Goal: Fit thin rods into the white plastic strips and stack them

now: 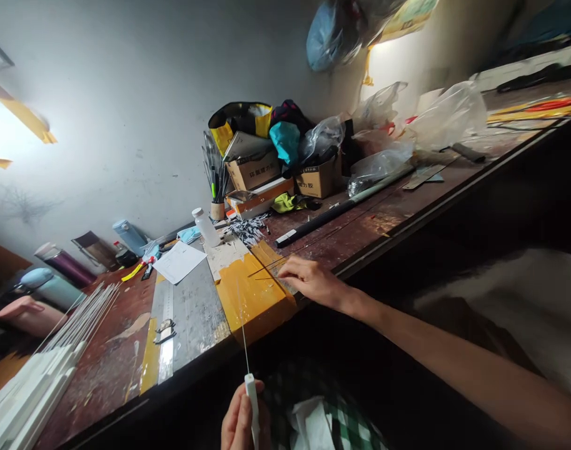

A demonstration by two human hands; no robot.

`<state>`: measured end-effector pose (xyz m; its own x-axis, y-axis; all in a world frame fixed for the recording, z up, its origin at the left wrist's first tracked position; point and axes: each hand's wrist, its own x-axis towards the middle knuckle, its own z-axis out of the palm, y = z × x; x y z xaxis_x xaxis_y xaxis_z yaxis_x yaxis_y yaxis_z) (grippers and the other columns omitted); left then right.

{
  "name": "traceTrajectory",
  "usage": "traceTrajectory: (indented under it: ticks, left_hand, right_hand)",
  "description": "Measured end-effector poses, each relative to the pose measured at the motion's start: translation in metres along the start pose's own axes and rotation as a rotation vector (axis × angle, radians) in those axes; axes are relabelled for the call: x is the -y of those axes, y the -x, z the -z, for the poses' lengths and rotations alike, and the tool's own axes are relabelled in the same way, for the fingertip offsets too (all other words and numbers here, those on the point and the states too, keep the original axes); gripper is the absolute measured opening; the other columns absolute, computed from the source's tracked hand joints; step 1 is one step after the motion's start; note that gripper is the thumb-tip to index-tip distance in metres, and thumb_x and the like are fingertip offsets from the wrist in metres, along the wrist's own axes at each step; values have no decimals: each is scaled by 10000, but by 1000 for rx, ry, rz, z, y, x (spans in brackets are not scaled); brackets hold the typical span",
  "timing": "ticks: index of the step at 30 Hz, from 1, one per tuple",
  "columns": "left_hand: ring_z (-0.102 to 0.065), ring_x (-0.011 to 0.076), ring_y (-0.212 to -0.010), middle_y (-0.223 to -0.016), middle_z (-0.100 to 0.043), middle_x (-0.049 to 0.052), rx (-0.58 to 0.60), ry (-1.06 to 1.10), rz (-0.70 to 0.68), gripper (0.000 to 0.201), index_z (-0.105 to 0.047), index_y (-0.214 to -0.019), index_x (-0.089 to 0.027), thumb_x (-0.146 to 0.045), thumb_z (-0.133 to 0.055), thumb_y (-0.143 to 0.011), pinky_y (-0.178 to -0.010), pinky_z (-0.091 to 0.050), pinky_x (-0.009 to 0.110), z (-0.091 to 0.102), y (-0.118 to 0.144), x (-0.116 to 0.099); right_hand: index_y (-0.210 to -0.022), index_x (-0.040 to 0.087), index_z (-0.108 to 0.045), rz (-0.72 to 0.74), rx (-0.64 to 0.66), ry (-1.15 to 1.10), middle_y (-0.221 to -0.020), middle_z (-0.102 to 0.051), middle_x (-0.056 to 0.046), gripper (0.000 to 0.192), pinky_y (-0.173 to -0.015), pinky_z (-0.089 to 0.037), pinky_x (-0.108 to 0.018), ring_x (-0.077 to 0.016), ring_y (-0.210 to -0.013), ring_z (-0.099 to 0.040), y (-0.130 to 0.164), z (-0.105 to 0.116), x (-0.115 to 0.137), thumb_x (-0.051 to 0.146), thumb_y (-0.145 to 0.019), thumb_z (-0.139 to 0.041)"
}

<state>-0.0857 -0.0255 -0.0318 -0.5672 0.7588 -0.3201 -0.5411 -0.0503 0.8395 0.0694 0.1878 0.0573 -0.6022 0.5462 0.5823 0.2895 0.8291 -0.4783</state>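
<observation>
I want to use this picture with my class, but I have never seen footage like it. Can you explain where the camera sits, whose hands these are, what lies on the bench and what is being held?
The camera is worn on a person's head, looking down at their own bare hands; the tilt comes from that. The left hand holds a white stick with a thin rod rising from it. The right hand rests its fingertips on thin dark rods lying on a yellow block. On the worn wooden bench lie a metal ruler, a sheet of paper, a small white bottle, cardboard boxes and plastic bags. White rods are stacked at the left.
</observation>
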Motion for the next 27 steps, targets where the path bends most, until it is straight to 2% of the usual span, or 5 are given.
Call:
traceTrajectory:
  ticks: [7,12,16,22,27]
  left_hand:
    - [-223,15,-337,-417,-345,-55,293,-67,22,485,-750,-826,-117,-577,-696,-685,-356,-131,162,5,8,-18]
    - [-269,39,-422,-485,-361,-51,260,-136,36,484,-743,-852,-111,-567,-692,-698,-406,-186,170,9,7,-16]
    - [-412,88,-555,-600,-512,-8,192,-264,-139,357,-722,-885,-146,-470,-704,-736,-512,-327,182,11,7,-14]
    - [-531,133,-784,-823,-582,13,83,-312,-546,175,-669,-783,-197,-326,-759,-706,-734,-422,184,1,8,-8]
    - [-530,110,-778,-858,-548,-4,31,-208,-612,185,-656,-773,-208,-271,-793,-667,-709,-438,163,-1,4,3]
  right_hand:
    - [-989,199,-686,-40,332,-403,-937,-652,-22,273,-803,-498,-220,-134,-871,-632,48,-4,73,50,-857,-499]
    - [-978,164,-709,-91,435,-454,-947,-646,-39,298,-775,-495,-225,-136,-847,-628,60,-7,85,16,-819,-505]
    - [-903,157,-730,-164,467,-473,-897,-653,-27,264,-751,-470,-218,-130,-821,-612,63,-1,88,24,-790,-533]
    - [-845,172,-634,-811,721,-881,-507,-455,85,160,-337,-285,-160,-63,-388,-344,70,-15,93,114,-731,-539]
    - [-797,171,-612,-662,461,-597,-597,-517,52,117,-453,-382,-195,-92,-498,-455,76,-25,86,106,-778,-516]
